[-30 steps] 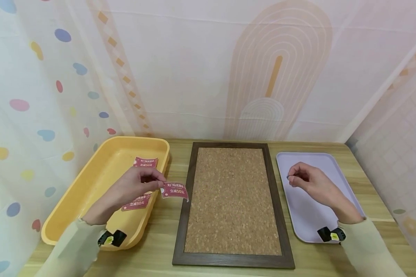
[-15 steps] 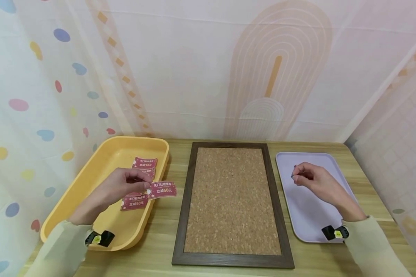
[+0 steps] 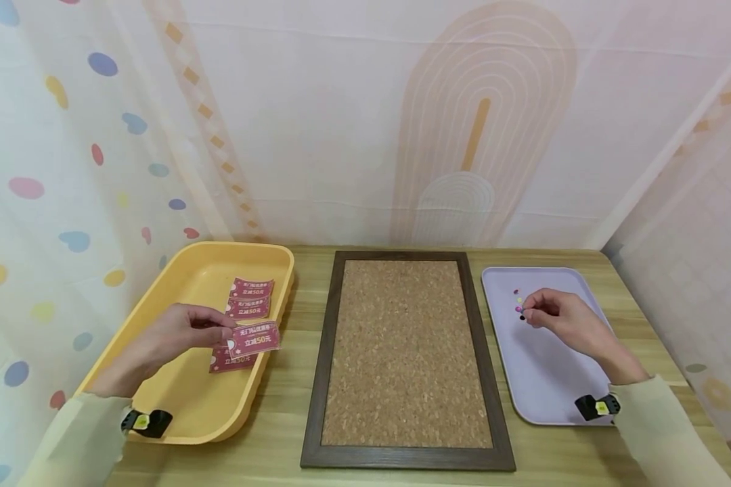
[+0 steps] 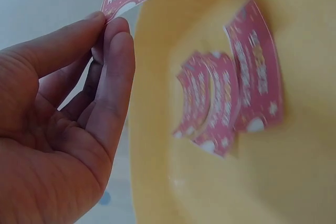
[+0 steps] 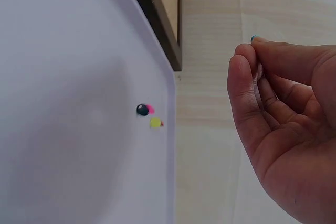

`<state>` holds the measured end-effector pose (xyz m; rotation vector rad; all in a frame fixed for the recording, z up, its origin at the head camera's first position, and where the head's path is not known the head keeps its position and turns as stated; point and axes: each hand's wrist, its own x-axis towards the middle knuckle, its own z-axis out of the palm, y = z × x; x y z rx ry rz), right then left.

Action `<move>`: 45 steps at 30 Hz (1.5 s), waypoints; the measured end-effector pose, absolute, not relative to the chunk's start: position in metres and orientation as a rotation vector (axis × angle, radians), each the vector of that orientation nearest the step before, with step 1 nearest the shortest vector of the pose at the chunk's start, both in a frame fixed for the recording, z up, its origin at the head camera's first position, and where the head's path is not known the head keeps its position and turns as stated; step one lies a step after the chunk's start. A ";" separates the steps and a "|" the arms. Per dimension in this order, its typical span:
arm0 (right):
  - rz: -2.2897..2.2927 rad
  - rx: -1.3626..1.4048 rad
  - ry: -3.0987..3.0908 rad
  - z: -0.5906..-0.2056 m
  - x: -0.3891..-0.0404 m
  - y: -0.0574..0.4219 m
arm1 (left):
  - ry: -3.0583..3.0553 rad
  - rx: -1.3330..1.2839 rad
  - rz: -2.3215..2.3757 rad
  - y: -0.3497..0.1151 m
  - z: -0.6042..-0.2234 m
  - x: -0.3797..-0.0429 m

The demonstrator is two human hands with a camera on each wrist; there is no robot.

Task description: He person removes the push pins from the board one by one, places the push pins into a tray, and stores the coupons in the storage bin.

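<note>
Between thumb and fingers my left hand pinches the edge of a red printed coupon, held over the right rim of the yellow tray. Inside that tray lie more red coupons, partly overlapping; the left wrist view shows their curled shapes. My right hand is above the lilac tray and pinches a small blue push pin, of which only the rounded end shows past the fingertips. Below it on the tray are small pins, among them a black one and a yellow one.
A cork board in a dark brown frame lies flat on the wooden table, between the two trays. Patterned curtains hang behind the table and at its sides.
My left hand has drawn the coupon leftward, from beside the cork board to over the yellow tray's edge. My right hand has shifted slightly right, uncovering several small pins.
</note>
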<state>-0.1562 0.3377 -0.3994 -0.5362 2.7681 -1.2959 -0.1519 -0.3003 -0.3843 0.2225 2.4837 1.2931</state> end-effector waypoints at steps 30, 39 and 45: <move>-1.172 -0.500 2.601 -0.427 -0.169 0.361 | 2.235 0.303 1.107 -0.339 -0.401 -0.171; -1.138 -0.488 2.628 -0.434 -0.171 0.362 | 2.228 0.216 1.039 -0.342 -0.409 -0.175; -1.132 -0.497 2.630 -0.436 -0.171 0.362 | 2.195 0.196 1.066 -0.345 -0.417 -0.177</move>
